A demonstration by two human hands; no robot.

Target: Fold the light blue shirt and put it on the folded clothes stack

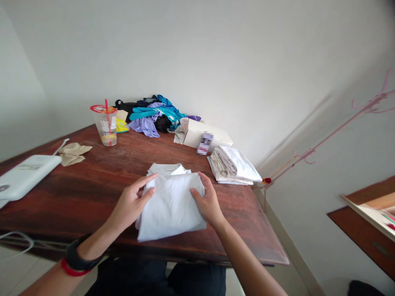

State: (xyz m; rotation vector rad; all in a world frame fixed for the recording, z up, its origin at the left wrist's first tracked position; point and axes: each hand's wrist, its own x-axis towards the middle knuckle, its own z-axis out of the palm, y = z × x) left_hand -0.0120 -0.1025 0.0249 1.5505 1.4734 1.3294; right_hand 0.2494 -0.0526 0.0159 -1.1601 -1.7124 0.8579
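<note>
A folded white shirt [171, 205] lies on the dark wooden table [92, 181] right in front of me, its collar toward the wall. My left hand [131, 203] rests on the shirt's left edge with fingers stretched out. My right hand [208, 201] presses on the right edge, fingers spread over the cloth. Neither hand grips anything. A black and red band sits on my left wrist.
A stack of folded light clothes [233, 166] lies to the right, behind it a white box [205, 135]. A heap of blue, purple and black clothes [154, 115] is at the back. A plastic cup with red straw [106, 125], crumpled paper [72, 153] and a white device [24, 174] stand left.
</note>
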